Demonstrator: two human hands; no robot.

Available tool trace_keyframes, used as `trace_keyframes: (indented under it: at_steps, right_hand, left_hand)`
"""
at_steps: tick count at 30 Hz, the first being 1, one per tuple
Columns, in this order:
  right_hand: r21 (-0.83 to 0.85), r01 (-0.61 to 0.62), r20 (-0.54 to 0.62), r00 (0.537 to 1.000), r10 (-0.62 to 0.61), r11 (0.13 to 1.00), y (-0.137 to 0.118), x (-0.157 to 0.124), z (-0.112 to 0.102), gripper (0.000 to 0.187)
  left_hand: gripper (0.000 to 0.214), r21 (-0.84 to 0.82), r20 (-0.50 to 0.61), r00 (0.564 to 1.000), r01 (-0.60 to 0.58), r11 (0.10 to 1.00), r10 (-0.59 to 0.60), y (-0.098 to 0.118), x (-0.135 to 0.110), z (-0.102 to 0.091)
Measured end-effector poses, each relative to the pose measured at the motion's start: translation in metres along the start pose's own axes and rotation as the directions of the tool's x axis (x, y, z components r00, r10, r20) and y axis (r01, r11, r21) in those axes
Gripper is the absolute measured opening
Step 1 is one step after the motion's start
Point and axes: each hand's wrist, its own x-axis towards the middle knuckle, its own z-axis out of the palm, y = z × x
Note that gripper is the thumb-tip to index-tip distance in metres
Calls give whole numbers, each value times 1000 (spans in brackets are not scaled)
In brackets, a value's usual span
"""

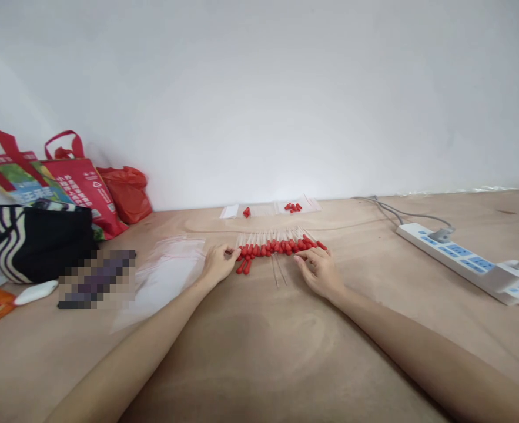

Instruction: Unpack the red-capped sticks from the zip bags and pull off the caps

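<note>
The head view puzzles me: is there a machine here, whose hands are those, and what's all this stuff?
No machine shows here: these are a person's own bare hands, seen by a camera worn on that person's head, looking forward and down.

The left hand is at the left end of a row of thin, clear pieces with red ends; the right hand is at the other end. Whether either is gripping a piece is too small to tell.

Also on the wooden surface are two loose thin sticks nearer the camera, small red pieces by the wall, clear plastic bags to the left and a power strip to the right.
</note>
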Motion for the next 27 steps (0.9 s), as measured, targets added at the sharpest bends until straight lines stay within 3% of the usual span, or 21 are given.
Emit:
trace_keyframes:
  at_steps: [7,9,11,14,18,22,27]
  right_hand:
    - [8,40,-24,999,-40,999,2,-1,4,17]
    - [-4,55,-74,996,-55,998,1,-2,4,20]
    - [-51,92,-121,988,-98,994,-1,-2,2,31]
    - [-165,203,-105,969,-222,965,-6,-2,-3,44]
    - [-221,376,41,925,-377,900,-11,-3,-8,40]
    - [-176,430,122,902,-414,885,-11,-3,-5,25]
    - [-106,427,151,900,-410,898,-12,-2,-1,18]
  left_hand:
    - [28,-56,-149,987,58,997,-66,-9,-10,-7]
    - [26,-79,-235,972,-20,997,1,-8,-17,-9]
    - [24,-54,-290,945,-173,983,150,-2,-26,-9]
    - [19,20,-267,867,-431,902,420,13,-39,-8]
    - [13,109,-165,723,-663,741,671,32,-50,-5]
    - [11,153,-155,615,-758,634,773,37,-51,-4]
    - [9,150,-171,567,-793,590,806,35,-51,-2]
